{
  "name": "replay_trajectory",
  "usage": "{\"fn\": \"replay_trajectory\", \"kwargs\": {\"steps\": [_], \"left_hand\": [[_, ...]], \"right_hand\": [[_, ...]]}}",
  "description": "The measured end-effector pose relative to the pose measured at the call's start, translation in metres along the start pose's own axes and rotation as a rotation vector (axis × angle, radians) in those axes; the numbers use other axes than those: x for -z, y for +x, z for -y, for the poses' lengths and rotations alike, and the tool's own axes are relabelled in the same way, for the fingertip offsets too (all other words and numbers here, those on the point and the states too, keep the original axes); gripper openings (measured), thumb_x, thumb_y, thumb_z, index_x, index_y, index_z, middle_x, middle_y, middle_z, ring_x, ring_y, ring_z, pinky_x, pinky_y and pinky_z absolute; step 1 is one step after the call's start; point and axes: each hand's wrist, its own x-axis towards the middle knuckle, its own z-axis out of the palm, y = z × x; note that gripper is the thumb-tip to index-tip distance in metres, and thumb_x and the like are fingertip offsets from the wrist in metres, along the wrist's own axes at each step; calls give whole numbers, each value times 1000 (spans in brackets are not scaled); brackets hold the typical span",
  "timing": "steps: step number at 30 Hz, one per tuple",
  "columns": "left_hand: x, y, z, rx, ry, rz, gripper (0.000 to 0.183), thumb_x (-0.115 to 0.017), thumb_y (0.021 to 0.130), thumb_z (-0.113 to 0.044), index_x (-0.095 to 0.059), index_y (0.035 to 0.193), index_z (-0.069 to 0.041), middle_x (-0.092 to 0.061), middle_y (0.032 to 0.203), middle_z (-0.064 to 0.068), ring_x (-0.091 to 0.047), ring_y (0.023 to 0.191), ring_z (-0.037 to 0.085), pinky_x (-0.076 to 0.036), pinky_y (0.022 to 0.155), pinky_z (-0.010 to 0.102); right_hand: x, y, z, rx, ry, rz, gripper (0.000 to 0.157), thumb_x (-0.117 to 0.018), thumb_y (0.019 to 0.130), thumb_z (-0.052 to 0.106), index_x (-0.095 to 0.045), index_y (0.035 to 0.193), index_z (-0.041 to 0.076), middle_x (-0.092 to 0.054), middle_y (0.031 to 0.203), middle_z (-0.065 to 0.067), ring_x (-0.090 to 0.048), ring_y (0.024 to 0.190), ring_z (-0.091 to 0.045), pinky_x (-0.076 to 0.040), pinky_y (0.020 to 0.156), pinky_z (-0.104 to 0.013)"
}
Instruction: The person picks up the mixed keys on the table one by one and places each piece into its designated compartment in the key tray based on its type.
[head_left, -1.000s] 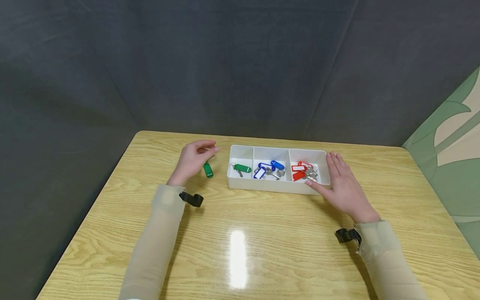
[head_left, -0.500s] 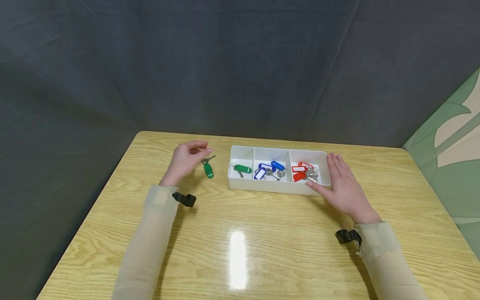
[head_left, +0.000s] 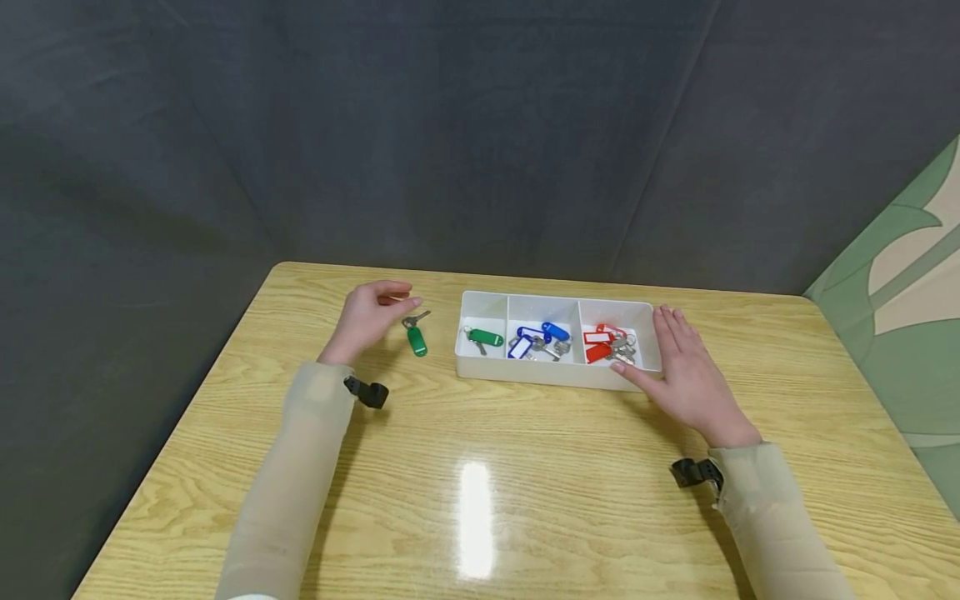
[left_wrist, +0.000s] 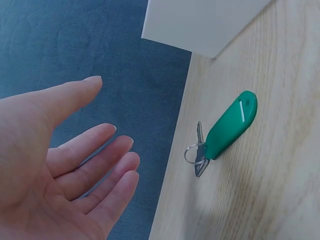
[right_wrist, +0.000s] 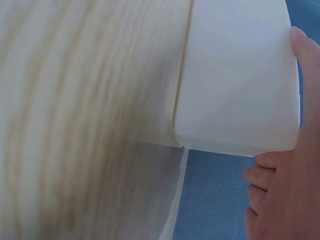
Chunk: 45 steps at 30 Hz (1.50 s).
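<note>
My left hand [head_left: 366, 318] hovers with loosely bent fingers and nothing in them, just left of a key [head_left: 417, 318] with a green key tag [head_left: 417, 342]. That tag lies on the table left of a white three-compartment tray [head_left: 536, 372]. In the left wrist view a gap shows between the hand and the green tag [left_wrist: 231, 127]. My right hand [head_left: 692, 379] rests against the tray's right end, fingers straight along it and thumb at the front rim. Inside the tray are a green-tagged key [head_left: 484, 337] left, blue-tagged keys [head_left: 555, 331] in the middle and red-tagged keys [head_left: 598, 352] right.
The wooden table [head_left: 570, 483] reaches back to a dark curtain [head_left: 465, 142]. A green leaf-patterned panel [head_left: 907, 275] stands on the right. Black wrist cameras sit by both sleeves.
My left hand has drawn back leftward from the green-tagged key, baring the key that it hid. The green tag stays on the table. My right hand and the tray have hardly moved.
</note>
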Motion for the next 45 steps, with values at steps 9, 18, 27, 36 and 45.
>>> {"fn": "replay_trajectory", "kwargs": {"steps": [9,18,27,36,45], "left_hand": [[-4,11,6,48,7,16,48,-74,96,-30,-65,131,1,-66,127,17,-61,108,29,-49,92,43],[-9,20,14,79,41,27,44,-74,96,-25,-66,128,4,-68,120,18,-63,106,31,-49,92,42],[-17,23,23,117,45,68,46,-78,93,-24,-66,128,3,-67,117,17,-62,106,31,-50,93,44],[-24,20,21,134,131,57,36,-78,92,-12,-70,122,4,-68,112,17,-62,101,31,-51,88,41],[-23,16,22,166,205,32,29,-79,90,-11,-73,115,3,-71,106,16,-64,96,29,-52,83,40]], "right_hand": [[-1,0,-1,-5,1,8,108,-60,94,64,-7,161,-2,-7,166,-25,1,153,-37,0,122,-47],[-1,1,0,-1,0,7,108,-60,95,63,-6,161,-2,-7,166,-25,1,153,-38,1,122,-47],[-1,2,0,1,3,1,107,-60,95,63,-7,161,-3,-8,166,-26,0,153,-38,0,122,-47],[-1,1,-1,-2,3,0,108,-60,94,63,-8,161,-3,-9,166,-26,0,153,-38,0,122,-48],[-1,0,0,-8,2,1,108,-60,94,63,-7,161,-2,-8,166,-25,0,153,-38,0,122,-47]]}}
